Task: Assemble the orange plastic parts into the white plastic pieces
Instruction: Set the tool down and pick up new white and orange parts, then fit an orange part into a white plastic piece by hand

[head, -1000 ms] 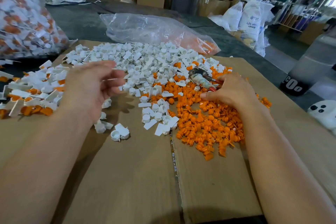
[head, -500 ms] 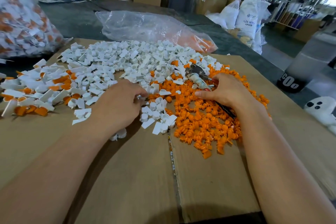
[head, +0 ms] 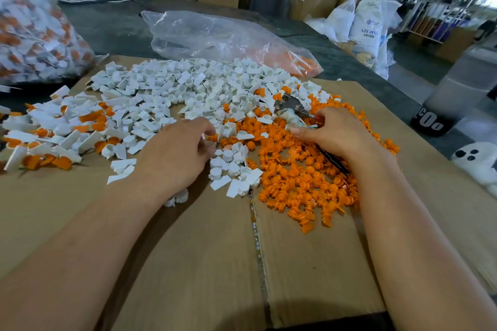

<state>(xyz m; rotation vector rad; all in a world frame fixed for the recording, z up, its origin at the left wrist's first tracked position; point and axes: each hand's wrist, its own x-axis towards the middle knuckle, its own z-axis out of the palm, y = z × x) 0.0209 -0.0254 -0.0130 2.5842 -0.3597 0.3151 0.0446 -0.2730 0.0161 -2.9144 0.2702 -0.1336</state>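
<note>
Two hands low over the cardboard point(head: 188, 263) on the table. Left hand point(head: 174, 158) at near edge of the white pieces point(head: 188, 88) heap, fingers point(head: 205, 128) curled down into them; can't tell if one is pinched. Right hand point(head: 336, 134) on the orange parts point(head: 295, 185) pile, fingers wrapped round a metal tool point(head: 289, 107), its head pointing away. Orange pile lies right of the white heap, edges mixed. Assembled pieces point(head: 53, 137) far left. Clear bag point(head: 215, 35) behind the heaps.
</note>
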